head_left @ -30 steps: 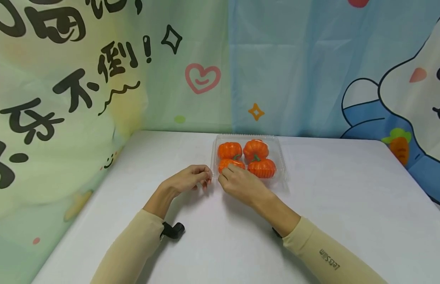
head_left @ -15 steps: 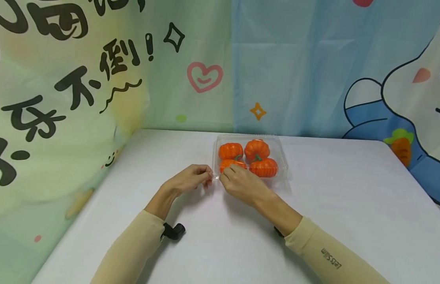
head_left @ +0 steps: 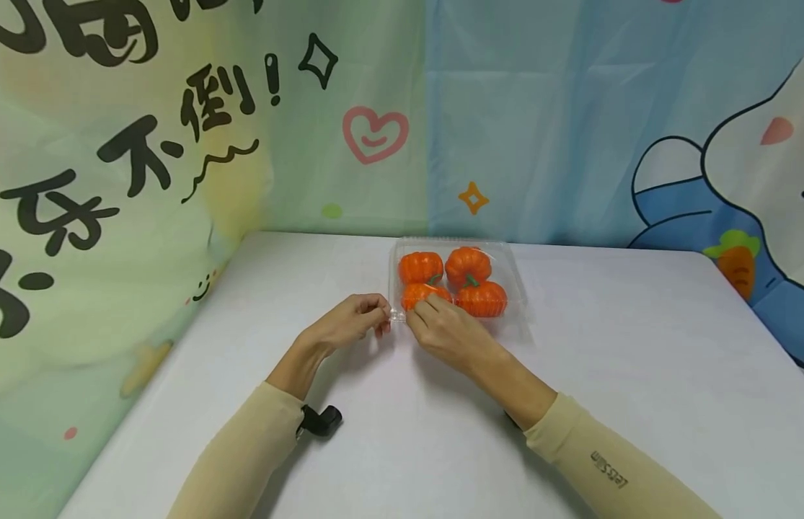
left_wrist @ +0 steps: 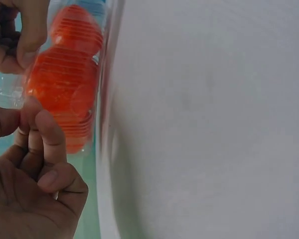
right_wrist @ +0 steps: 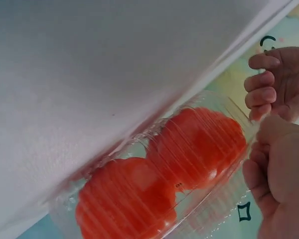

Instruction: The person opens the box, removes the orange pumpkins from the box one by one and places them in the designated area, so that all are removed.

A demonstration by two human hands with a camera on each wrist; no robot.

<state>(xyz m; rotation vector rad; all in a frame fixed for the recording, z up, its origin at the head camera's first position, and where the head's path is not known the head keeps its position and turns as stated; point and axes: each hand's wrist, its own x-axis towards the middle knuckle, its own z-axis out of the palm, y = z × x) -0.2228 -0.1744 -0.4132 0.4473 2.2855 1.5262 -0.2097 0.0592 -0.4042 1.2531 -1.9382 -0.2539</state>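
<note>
A clear plastic clamshell container [head_left: 517, 288] holds several orange pumpkins [head_left: 482, 299] with green stems. At its front left corner, the left hand [head_left: 350, 322] pinches the plastic edge between thumb and forefinger; in the left wrist view this hand [left_wrist: 45, 174] has its other fingers loosely bent. The right hand [head_left: 452, 335] grips the front edge just right of that corner, in front of one pumpkin. From the right wrist, this hand [right_wrist: 284, 174] is seen with bent fingers close to the left hand [right_wrist: 291, 82]. Fingers partly hide the gripped edge.
The container lies near the back edge of a white table [head_left: 635, 360]. Behind stands a printed cloth backdrop [head_left: 544, 144] with a heart, characters and a cartoon figure. A black wrist camera [head_left: 321, 421] is on the left wrist.
The small clear corner piece between the hands shows more than a second ago. Both hands keep almost the same place; the head view has shifted slightly.
</note>
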